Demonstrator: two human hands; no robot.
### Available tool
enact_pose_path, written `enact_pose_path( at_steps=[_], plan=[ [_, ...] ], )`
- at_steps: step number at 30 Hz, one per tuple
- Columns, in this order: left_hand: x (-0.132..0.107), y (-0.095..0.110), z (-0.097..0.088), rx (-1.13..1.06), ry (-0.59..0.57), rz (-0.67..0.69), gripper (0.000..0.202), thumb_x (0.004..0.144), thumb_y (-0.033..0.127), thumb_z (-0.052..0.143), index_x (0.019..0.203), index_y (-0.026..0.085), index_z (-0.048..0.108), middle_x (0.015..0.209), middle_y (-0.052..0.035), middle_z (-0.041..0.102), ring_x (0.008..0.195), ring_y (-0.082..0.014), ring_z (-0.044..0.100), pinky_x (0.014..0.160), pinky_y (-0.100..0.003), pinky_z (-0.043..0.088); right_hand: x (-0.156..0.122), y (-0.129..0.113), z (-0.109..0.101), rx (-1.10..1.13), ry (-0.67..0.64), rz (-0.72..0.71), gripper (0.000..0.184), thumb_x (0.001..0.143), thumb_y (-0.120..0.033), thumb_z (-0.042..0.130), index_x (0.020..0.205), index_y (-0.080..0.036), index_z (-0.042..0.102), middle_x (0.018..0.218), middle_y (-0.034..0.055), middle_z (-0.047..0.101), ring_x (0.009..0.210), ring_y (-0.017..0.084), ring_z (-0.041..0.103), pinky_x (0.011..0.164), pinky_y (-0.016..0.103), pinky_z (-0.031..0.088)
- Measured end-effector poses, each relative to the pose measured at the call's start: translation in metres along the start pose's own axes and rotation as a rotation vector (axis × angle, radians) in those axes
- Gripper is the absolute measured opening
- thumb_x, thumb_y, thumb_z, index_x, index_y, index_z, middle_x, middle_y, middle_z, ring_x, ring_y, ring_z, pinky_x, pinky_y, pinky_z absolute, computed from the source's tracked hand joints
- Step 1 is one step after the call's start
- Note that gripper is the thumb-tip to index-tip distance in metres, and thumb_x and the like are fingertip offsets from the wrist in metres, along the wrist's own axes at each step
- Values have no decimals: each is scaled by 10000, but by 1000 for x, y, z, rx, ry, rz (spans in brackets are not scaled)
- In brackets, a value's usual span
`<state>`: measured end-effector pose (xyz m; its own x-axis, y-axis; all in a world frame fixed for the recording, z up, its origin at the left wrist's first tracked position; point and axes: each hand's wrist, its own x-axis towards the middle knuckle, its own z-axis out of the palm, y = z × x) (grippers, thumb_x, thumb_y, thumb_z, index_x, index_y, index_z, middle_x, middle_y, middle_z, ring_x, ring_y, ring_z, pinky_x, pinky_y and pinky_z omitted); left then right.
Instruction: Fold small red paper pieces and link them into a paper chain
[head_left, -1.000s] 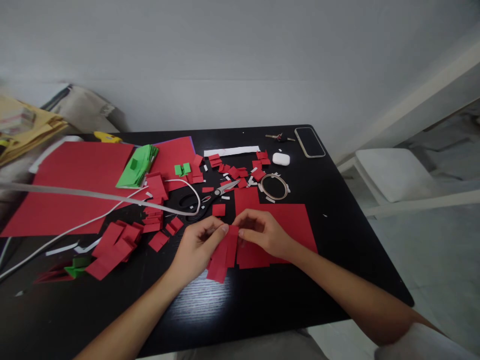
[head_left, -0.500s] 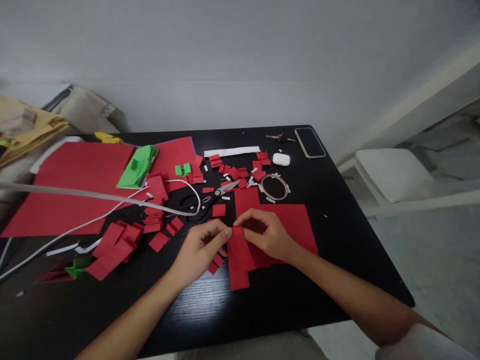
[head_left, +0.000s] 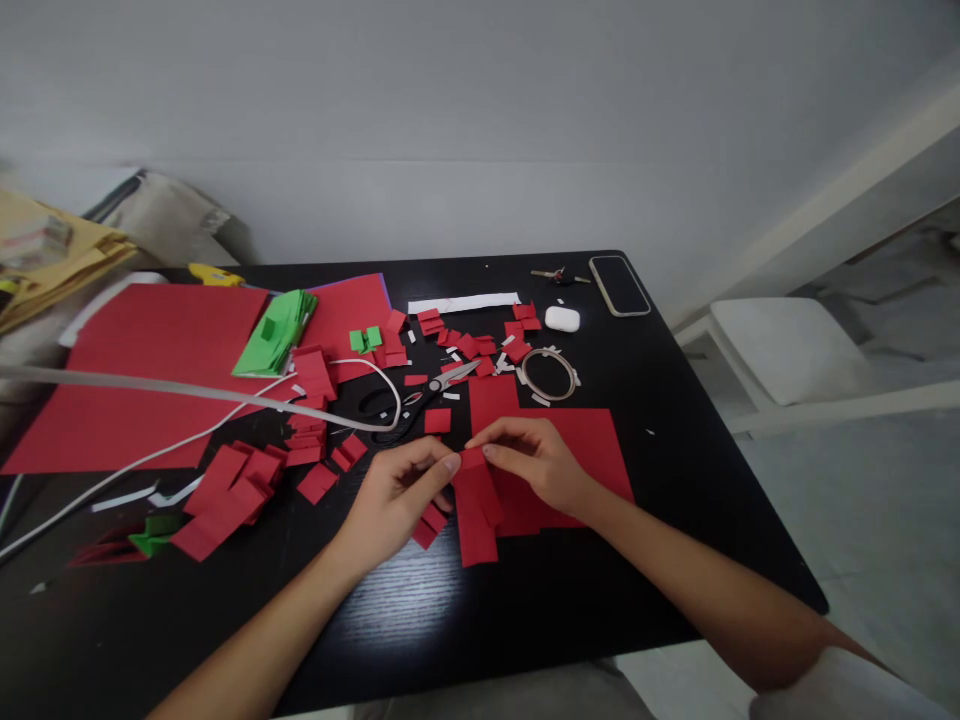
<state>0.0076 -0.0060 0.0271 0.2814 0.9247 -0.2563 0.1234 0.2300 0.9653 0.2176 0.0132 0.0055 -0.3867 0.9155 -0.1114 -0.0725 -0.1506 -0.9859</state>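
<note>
A strip of red paper [head_left: 477, 510] hangs between my two hands, folded near its top edge. My left hand [head_left: 397, 490] pinches its upper left corner between thumb and fingers. Thumb and forefinger of my right hand [head_left: 541, 465] close on the upper right part of the same strip. Beneath and behind the right hand lie larger sheets of red paper [head_left: 600, 450]. Small folded red pieces [head_left: 429, 528] rest partly hidden under my left hand. Just beyond the hands lie black-handled scissors [head_left: 427, 392] with their blades pointing right.
A roll of tape [head_left: 550, 375], a white earbud case [head_left: 562, 319], keys [head_left: 560, 275] and a phone [head_left: 619, 285] lie on the black table [head_left: 600, 620]. Green paper [head_left: 276, 335] and red scraps [head_left: 225, 490] are at left. A white cable [head_left: 225, 390] crosses there.
The strip's lower end has risen slightly, and its two layers overlap more closely. My right thumb has shifted up toward the strip's top edge; the left hand has barely moved.
</note>
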Motion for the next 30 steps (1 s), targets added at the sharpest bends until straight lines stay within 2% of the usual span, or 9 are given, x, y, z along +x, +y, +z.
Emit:
enact_pose_path(
  at_steps=[9, 16, 22, 30],
  plan=[
    [-2, -5, -2, 170, 2, 107, 291, 968, 388, 632, 805, 164, 721, 689, -19, 683, 604, -144, 679, 595, -221, 526, 1, 3, -4, 2, -33, 1, 107, 869, -273, 721, 905, -188, 777, 868, 32, 744, 818, 179, 660, 773, 303, 519],
    [-1, -3, -2, 66, -32, 55, 349, 958, 469, 640, 795, 164, 692, 620, 0, 669, 562, -136, 652, 561, -219, 510, 1, 2, -2, 104, -96, -13, 130, 851, -217, 746, 973, -189, 779, 922, 28, 760, 850, 168, 688, 814, 293, 536],
    [0, -5, -4, 43, -53, 30, 366, 956, 485, 647, 792, 161, 686, 615, 3, 680, 550, -126, 650, 552, -209, 486, 1, 1, -2, 107, -92, -42, 124, 860, -213, 746, 973, -208, 795, 925, 20, 767, 855, 157, 691, 813, 275, 536],
    [3, -5, -4, -53, -122, -4, 386, 944, 497, 665, 759, 158, 678, 589, 8, 674, 520, -122, 650, 558, -214, 508, 1, 0, -2, 60, -72, -11, 107, 847, -234, 755, 935, -196, 802, 871, 22, 766, 798, 156, 684, 756, 273, 524]
  ],
)
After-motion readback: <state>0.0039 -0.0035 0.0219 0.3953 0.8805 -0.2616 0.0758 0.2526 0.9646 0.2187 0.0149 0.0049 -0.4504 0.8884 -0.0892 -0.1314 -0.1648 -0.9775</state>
